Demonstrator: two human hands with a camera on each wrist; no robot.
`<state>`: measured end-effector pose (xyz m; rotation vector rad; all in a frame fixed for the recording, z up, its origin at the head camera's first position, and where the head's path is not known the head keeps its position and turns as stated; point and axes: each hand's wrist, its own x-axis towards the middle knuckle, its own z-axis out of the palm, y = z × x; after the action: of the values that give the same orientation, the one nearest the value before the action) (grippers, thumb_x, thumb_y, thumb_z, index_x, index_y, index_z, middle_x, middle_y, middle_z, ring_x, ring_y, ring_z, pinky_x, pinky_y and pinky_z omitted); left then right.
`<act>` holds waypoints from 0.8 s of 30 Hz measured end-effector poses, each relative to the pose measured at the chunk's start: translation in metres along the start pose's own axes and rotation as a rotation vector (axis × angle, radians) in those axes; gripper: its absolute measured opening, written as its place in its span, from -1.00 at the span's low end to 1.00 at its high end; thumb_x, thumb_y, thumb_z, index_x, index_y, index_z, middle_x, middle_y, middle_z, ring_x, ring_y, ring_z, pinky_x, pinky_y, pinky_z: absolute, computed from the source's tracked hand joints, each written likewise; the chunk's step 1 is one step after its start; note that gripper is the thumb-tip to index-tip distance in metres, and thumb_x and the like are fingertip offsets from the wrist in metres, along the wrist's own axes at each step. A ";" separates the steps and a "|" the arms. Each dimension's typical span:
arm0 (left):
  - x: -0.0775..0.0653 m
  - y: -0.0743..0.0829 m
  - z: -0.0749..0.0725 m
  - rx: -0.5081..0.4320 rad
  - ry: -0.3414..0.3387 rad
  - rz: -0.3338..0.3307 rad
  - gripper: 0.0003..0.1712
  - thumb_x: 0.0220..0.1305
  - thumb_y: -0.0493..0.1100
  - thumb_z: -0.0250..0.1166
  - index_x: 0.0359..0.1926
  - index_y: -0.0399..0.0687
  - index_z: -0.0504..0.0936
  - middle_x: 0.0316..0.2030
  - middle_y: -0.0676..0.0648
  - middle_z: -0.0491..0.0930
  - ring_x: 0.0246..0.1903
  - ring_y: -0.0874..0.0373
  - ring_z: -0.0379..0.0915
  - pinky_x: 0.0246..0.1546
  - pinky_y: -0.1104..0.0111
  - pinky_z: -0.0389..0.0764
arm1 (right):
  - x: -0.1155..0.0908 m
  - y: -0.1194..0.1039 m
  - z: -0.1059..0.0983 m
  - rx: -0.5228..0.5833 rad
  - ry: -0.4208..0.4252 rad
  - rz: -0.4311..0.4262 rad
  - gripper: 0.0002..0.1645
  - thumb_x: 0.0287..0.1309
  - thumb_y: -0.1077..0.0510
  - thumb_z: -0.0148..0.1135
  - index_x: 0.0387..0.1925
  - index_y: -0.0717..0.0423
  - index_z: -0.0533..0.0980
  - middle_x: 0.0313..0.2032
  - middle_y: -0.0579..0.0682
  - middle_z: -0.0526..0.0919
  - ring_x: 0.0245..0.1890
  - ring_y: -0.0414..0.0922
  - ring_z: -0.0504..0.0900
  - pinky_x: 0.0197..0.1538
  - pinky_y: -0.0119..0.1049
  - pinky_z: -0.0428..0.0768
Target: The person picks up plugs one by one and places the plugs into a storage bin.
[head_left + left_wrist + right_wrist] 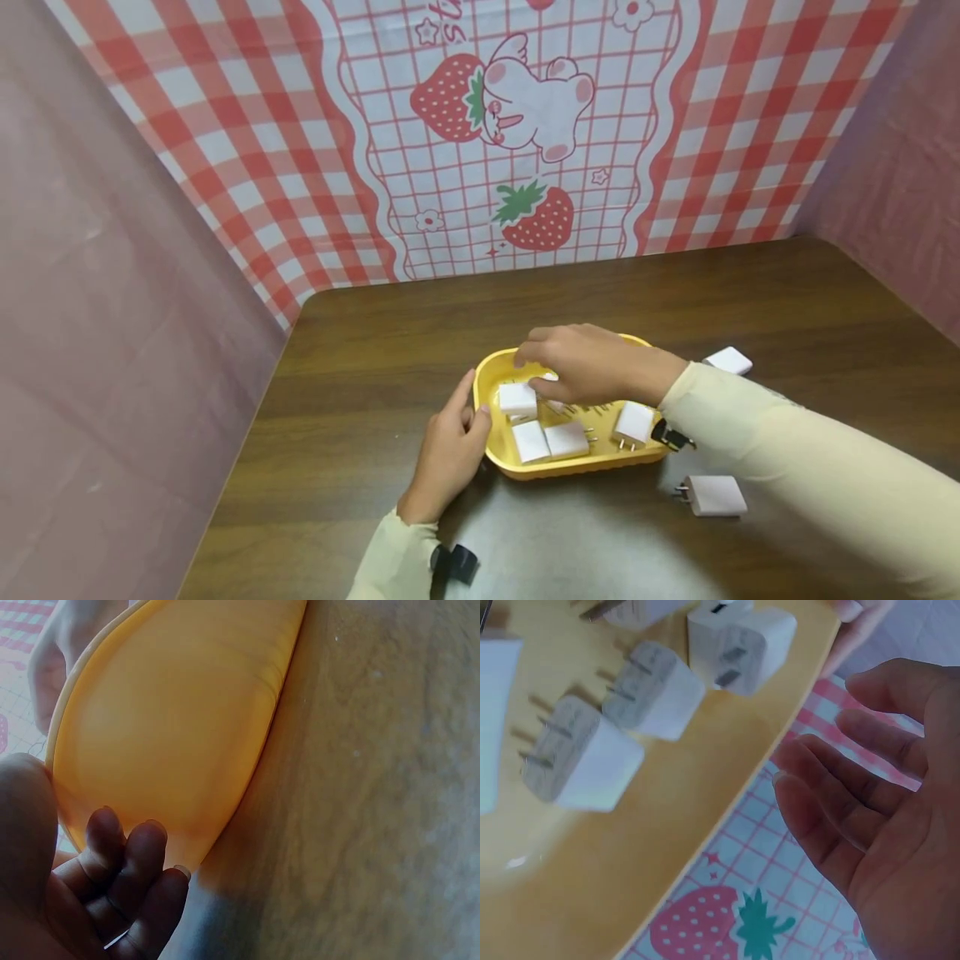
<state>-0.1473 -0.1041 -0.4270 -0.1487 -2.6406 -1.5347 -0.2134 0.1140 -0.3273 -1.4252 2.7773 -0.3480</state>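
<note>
A yellow plastic basket sits on the wooden table, with several white charger plugs lying in it. My left hand holds the basket's left end; in the left wrist view its curled fingers lie against the outer wall. My right hand reaches over the far side of the basket, close to a white charger plug. In the right wrist view the right hand has loosely bent fingers and nothing in it, apart from the plugs. It partly hides the basket's contents in the head view.
One charger plug lies on the table to the right of the basket, near the right forearm. Another white plug lies beyond that forearm, partly covered by the sleeve. A checked strawberry cloth hangs behind the table.
</note>
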 end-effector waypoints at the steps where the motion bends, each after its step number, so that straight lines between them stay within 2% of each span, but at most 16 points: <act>1: 0.000 0.000 0.000 -0.001 0.001 0.001 -0.30 0.39 -0.11 0.15 0.51 -0.06 0.26 -0.72 0.13 0.30 -0.74 0.29 0.19 -0.69 0.42 0.26 | -0.002 0.001 -0.002 0.000 0.009 0.008 -0.63 0.21 0.07 0.32 0.03 0.10 0.65 -0.07 0.00 0.66 -0.15 -0.10 0.68 -0.11 -0.12 0.65; 6: 0.000 0.000 0.001 -0.001 0.003 0.004 -0.31 0.39 -0.10 0.14 0.51 -0.05 0.27 -0.72 0.14 0.30 -0.74 0.30 0.20 -0.68 0.42 0.28 | -0.015 0.008 -0.015 0.029 0.031 0.076 -0.65 0.23 0.06 0.30 0.03 0.06 0.66 -0.03 -0.04 0.67 -0.17 -0.12 0.69 -0.16 -0.18 0.66; 12: -0.001 0.001 0.001 0.002 0.014 -0.001 -0.30 0.38 -0.11 0.13 0.51 -0.04 0.27 -0.73 0.14 0.30 -0.74 0.29 0.19 -0.65 0.41 0.29 | -0.028 0.013 -0.027 0.046 0.044 0.165 -0.66 0.25 0.02 0.33 0.03 0.01 0.66 -0.05 -0.06 0.69 -0.14 -0.10 0.66 -0.11 -0.13 0.65; 24: -0.001 0.001 0.002 -0.003 0.004 -0.026 -0.30 0.39 -0.10 0.13 0.52 0.00 0.25 -0.72 0.13 0.30 -0.73 0.27 0.20 -0.66 0.41 0.28 | -0.065 0.024 -0.024 0.033 0.095 0.335 -0.63 0.23 0.01 0.37 0.04 0.03 0.66 -0.04 -0.03 0.68 -0.11 -0.04 0.64 -0.07 -0.04 0.65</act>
<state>-0.1459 -0.1022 -0.4276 -0.1115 -2.6475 -1.5451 -0.1971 0.1841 -0.3146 -0.9328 2.9966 -0.4603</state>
